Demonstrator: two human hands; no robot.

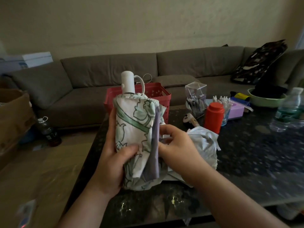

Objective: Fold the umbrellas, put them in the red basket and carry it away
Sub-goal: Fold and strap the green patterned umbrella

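Observation:
I hold a folded white umbrella with a green leaf print (131, 129) upright above the dark table, its white handle (128, 82) pointing up. My left hand (113, 155) grips the bundled canopy from the left, thumb across the front. My right hand (176, 147) pinches the strap and the purple inner edge of the fabric at the umbrella's right side. The red basket (158, 94) stands behind the umbrella at the table's far edge. A second, silvery-white umbrella (204, 145) lies crumpled on the table just right of my right hand.
On the dark speckled table (255, 162) stand a red bottle (213, 117), a clear pen holder (195, 97), a purple box (236, 111), a green bowl (268, 99) and a water bottle (289, 109). A grey sofa (107, 69) runs behind. A cardboard box (13, 116) sits left.

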